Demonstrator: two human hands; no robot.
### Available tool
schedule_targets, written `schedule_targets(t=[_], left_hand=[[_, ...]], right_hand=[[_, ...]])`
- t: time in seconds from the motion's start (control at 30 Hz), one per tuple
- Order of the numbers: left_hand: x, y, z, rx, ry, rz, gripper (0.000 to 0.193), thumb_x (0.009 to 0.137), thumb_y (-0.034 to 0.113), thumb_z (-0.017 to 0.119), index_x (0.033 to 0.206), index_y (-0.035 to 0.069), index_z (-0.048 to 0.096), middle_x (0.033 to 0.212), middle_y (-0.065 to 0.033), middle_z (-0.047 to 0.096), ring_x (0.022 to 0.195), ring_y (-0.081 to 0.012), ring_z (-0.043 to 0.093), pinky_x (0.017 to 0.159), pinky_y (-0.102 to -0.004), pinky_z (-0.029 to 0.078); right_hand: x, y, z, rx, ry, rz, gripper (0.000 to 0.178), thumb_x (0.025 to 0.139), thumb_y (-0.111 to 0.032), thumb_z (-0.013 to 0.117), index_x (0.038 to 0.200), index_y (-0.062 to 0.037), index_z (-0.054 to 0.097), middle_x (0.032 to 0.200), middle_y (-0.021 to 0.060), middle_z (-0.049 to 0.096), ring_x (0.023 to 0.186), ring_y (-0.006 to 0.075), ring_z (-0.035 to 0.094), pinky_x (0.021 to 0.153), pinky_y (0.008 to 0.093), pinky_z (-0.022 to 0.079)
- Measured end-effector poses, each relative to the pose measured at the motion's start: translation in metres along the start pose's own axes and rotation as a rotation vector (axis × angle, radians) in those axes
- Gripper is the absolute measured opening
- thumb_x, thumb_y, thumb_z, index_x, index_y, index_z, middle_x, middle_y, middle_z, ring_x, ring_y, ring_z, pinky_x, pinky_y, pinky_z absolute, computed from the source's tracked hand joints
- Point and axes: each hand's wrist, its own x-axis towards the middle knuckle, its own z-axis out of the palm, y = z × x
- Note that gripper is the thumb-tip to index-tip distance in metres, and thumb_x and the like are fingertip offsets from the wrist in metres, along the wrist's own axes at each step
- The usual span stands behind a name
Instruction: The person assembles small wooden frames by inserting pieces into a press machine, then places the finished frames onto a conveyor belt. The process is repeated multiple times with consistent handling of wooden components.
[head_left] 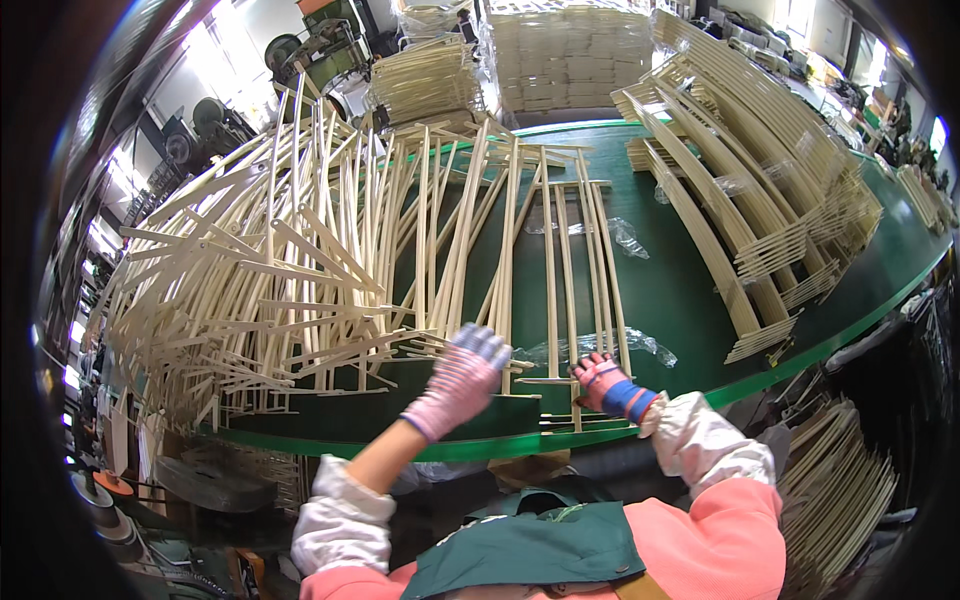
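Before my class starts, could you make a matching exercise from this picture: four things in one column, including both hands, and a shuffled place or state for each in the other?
Column 1
1. Left hand in a pink striped glove
2. Right hand in a reddish glove
3. Jumbled heap of pale wooden rods
4. Stacked bundles of pale wooden slats

Column 2
A. Right side of the dark green table
B. Wide blue band at the wrist
C. Left side of the table
D. Bare forearm showing above the cuff

Pairs: 1-D, 2-B, 3-C, 4-A

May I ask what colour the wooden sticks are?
The sticks are pale beige, clearest in the head view.
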Motion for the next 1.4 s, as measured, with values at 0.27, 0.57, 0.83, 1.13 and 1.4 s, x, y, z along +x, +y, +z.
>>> schedule_targets(t=[0.27,0.57,0.83,1.13,1.4], left_hand=[[-0.004,-0.014,0.097,0.369,-0.422,-0.006,0.035,0.088,0.017,0.041,0.121,0.014,0.052,0.132,-0.0075,0.048,0.128,-0.0203,0.038,0.109,-0.0481,0.021],[-0.005,-0.022,0.144,0.284,-0.310,-0.184,0.016,0.083,0.013,0.047,0.094,0.012,0.059,0.111,-0.0046,0.058,0.115,-0.0192,0.048,0.090,-0.0401,0.038],[0.023,0.002,0.083,0.156,-0.177,-0.120,0.016,0.067,0.026,0.064,0.071,0.011,0.063,0.082,-0.0085,0.061,0.097,-0.0248,0.054,0.082,-0.0400,0.042],[0.108,0.019,0.046,-0.115,0.106,-0.363,0.046,0.079,0.035,0.061,0.111,0.004,0.055,0.109,-0.0165,0.058,0.106,-0.0318,0.052,0.093,-0.0408,0.040],[0.141,-0.032,-0.054,-1.785,0.302,-0.573,0.096,0.077,0.062,0.059,0.142,0.005,0.018,0.135,-0.0145,0.037,0.127,-0.0239,0.033,0.104,-0.0378,0.028]], right_hand=[[-0.002,0.005,-0.001,0.323,0.345,-0.013,0.016,0.075,-0.017,0.063,0.082,-0.0065,0.053,0.080,0.0106,0.055,0.071,0.0295,0.059,0.061,0.0404,0.048],[-0.024,0.092,-0.198,1.206,0.928,0.176,0.013,0.077,0.002,0.062,0.074,-0.0012,0.049,0.060,0.0039,0.055,0.052,0.0127,0.059,0.043,0.0247,0.046],[-0.122,0.122,-0.251,0.380,1.128,0.256,0.013,0.068,-0.001,0.063,0.072,-0.0044,0.051,0.053,-0.0013,0.047,0.046,0.0100,0.052,0.040,0.0239,0.041],[-0.144,0.057,-0.232,0.624,1.396,0.429,0.020,0.065,-0.009,0.072,0.077,-0.0056,0.056,0.066,-0.0016,0.054,0.058,0.0073,0.049,0.054,0.0231,0.041],[0.004,-0.062,-0.179,0.599,1.446,-0.225,0.035,0.056,-0.009,0.076,0.086,-0.0053,0.059,0.074,0.0081,0.059,0.062,0.0207,0.060,0.055,0.0289,0.047]])
